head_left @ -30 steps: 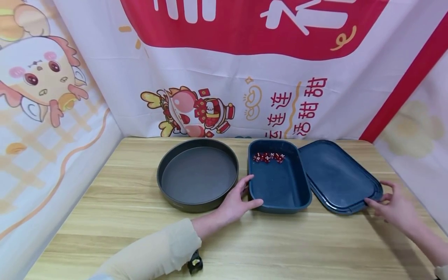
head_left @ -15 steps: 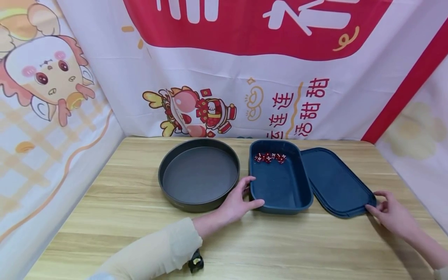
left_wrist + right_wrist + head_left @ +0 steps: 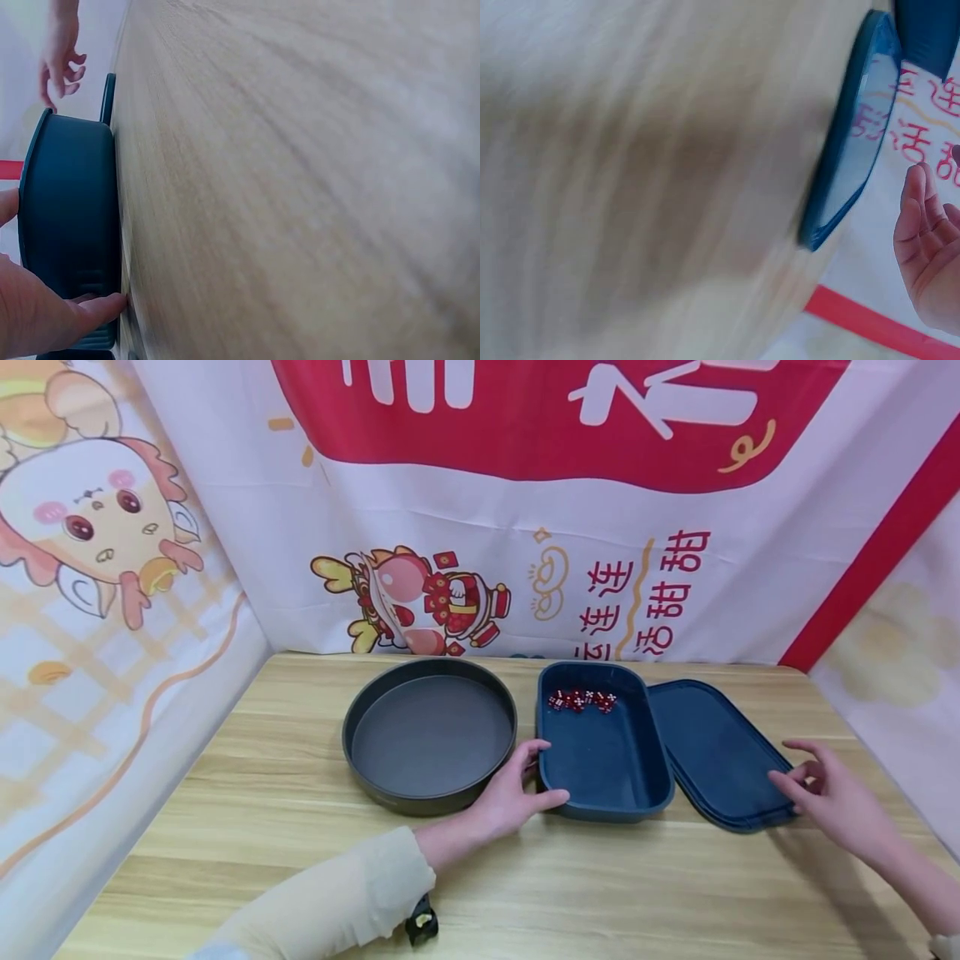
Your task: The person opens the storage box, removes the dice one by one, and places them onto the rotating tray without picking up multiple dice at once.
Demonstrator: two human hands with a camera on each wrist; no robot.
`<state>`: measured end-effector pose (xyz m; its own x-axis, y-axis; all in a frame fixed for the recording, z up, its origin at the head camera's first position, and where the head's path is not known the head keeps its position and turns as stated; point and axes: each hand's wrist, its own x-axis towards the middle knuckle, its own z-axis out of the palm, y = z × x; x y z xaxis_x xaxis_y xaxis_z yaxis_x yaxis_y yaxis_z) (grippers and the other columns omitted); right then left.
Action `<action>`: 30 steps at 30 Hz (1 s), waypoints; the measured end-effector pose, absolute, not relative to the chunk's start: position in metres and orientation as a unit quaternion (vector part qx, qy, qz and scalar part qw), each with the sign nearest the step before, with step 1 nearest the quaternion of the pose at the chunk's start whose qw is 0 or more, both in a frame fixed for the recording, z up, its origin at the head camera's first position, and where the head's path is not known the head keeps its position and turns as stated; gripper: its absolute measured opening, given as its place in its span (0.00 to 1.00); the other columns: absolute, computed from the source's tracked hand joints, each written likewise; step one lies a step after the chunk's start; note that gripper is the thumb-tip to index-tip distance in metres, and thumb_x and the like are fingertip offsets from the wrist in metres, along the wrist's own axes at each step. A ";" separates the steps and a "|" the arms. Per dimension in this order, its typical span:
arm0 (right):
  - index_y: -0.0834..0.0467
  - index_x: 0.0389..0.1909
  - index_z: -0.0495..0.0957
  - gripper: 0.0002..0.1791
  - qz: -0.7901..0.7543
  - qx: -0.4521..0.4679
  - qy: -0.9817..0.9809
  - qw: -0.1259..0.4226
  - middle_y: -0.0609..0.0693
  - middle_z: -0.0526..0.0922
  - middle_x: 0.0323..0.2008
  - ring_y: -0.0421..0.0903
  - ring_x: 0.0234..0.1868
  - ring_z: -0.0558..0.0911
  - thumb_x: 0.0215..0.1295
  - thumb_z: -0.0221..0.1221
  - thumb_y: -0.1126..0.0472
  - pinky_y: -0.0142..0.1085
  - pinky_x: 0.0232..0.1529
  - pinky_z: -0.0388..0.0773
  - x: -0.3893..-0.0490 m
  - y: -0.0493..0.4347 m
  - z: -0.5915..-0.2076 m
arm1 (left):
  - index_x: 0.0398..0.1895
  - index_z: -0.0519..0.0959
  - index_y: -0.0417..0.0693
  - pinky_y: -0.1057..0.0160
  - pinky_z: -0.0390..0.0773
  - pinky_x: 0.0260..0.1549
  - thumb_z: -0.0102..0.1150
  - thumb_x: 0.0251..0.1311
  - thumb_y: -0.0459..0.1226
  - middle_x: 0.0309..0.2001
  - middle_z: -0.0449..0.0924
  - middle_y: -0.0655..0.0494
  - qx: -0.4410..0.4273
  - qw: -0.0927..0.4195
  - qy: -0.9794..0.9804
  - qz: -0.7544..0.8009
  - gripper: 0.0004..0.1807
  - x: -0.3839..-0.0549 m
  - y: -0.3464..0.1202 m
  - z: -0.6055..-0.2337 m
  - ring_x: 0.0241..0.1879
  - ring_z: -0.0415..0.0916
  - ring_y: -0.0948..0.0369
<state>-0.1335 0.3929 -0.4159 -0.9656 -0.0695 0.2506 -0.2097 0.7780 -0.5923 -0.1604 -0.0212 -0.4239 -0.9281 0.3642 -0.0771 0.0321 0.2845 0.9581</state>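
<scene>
Holding the blue container (image 3: 615, 813) by its near-left corner, the left hand (image 3: 510, 797) steadies it; just right of the container lies the lid (image 3: 720, 753), the relaxed right hand (image 3: 834, 793) empty above its near end. The lid looks light, stiff, slick; best held by its rim.

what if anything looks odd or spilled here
Nothing looks spilled: red dice lie inside the blue container. The lid lies askew to its right, not squared with it. The cartoon figure on the backdrop looks odd, lying on its side.
</scene>
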 end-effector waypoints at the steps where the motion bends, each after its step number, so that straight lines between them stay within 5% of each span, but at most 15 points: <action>1: 0.71 0.61 0.61 0.27 0.325 0.078 -0.936 0.109 0.49 0.77 0.25 0.40 0.18 0.75 0.66 0.60 0.66 0.30 0.16 0.69 -0.134 0.391 -0.413 | 0.69 0.62 0.52 0.47 0.60 0.65 0.67 0.60 0.40 0.70 0.61 0.44 0.126 0.142 0.789 0.585 0.35 -0.160 -0.021 -0.424 0.68 0.61 0.45; 17: 0.66 0.63 0.64 0.29 0.326 0.147 -0.928 0.110 0.52 0.78 0.30 0.42 0.22 0.79 0.64 0.63 0.66 0.28 0.24 0.77 -0.146 0.350 -0.384 | 0.69 0.61 0.51 0.48 0.60 0.66 0.67 0.60 0.41 0.70 0.61 0.45 0.132 0.141 0.791 0.581 0.36 -0.160 -0.021 -0.425 0.68 0.61 0.46; 24: 0.64 0.63 0.65 0.29 0.324 0.167 -0.925 0.104 0.54 0.80 0.36 0.38 0.31 0.78 0.64 0.63 0.64 0.27 0.28 0.76 -0.160 0.327 -0.378 | 0.69 0.62 0.52 0.47 0.60 0.65 0.67 0.60 0.42 0.70 0.61 0.45 0.130 0.140 0.792 0.580 0.36 -0.161 -0.021 -0.426 0.68 0.61 0.45; 27: 0.62 0.64 0.65 0.28 0.328 0.170 -0.925 0.091 0.59 0.80 0.44 0.46 0.40 0.81 0.66 0.63 0.62 0.27 0.33 0.78 -0.168 0.318 -0.379 | 0.68 0.62 0.51 0.48 0.61 0.65 0.67 0.60 0.41 0.70 0.61 0.44 0.131 0.136 0.790 0.584 0.36 -0.160 -0.021 -0.425 0.67 0.61 0.46; 30: 0.61 0.66 0.62 0.29 0.334 0.171 -0.925 0.062 0.64 0.76 0.53 0.58 0.47 0.80 0.68 0.61 0.59 0.38 0.39 0.82 -0.175 0.312 -0.384 | 0.68 0.62 0.49 0.49 0.61 0.65 0.67 0.59 0.40 0.69 0.62 0.44 0.134 0.134 0.785 0.589 0.35 -0.160 -0.020 -0.425 0.67 0.61 0.46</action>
<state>-0.1747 0.3122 -0.3838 -0.9334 -0.2754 0.2298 -0.3587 0.7181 -0.5963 -0.1599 -0.0204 -0.4248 -0.9279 0.3691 -0.0522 0.0533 0.2699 0.9614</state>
